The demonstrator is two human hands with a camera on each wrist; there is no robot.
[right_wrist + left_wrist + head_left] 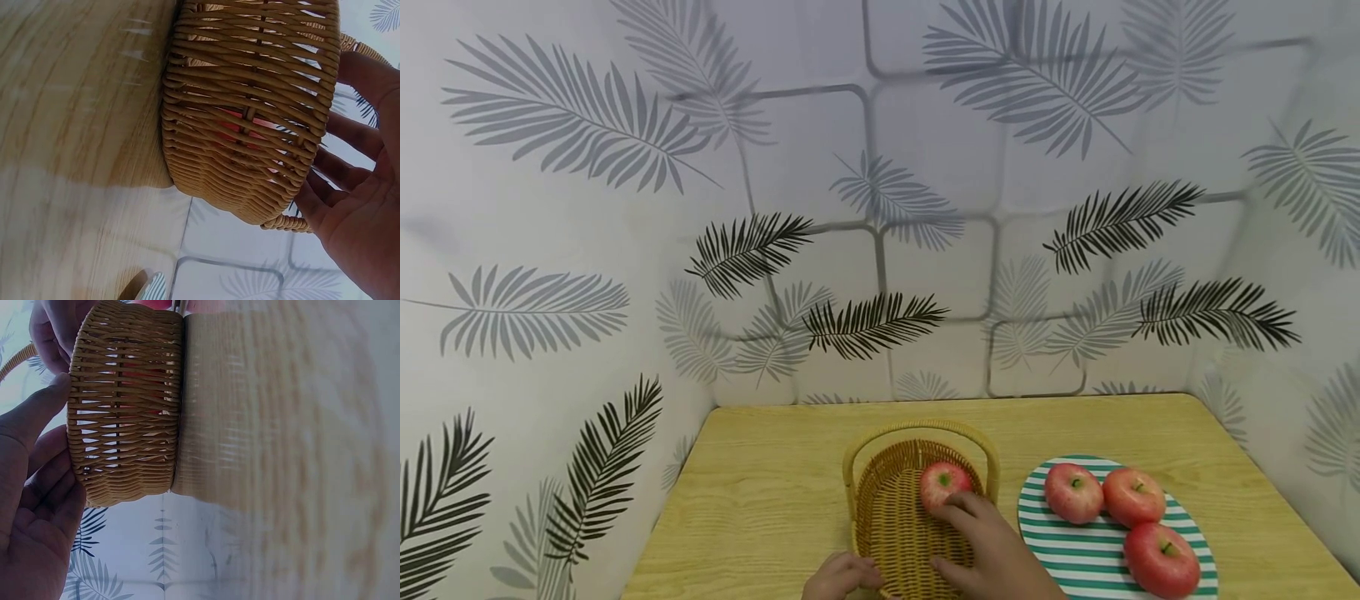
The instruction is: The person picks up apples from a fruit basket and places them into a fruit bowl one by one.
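A brown wicker basket [895, 517] with an arched handle stands on the table, an apple [942, 482] lying inside at its far right. My left hand [842, 577] holds the near-left rim; in the left wrist view its thumb and fingers meet the rim of the wicker wall [125, 434]. Over the right rim reaches my right hand [996, 546], its fingers at the near side of the apple and the thumb spread apart. In the right wrist view this hand [365, 181] is beside the rim, its fingertips hidden behind the wicker wall [250, 119].
To the right of the basket, a green-and-white striped oval plate [1067, 546] bears a group of three apples [1161, 560]. The wooden table [752, 492] meets a leaf-patterned wall [925, 367] at its far edge.
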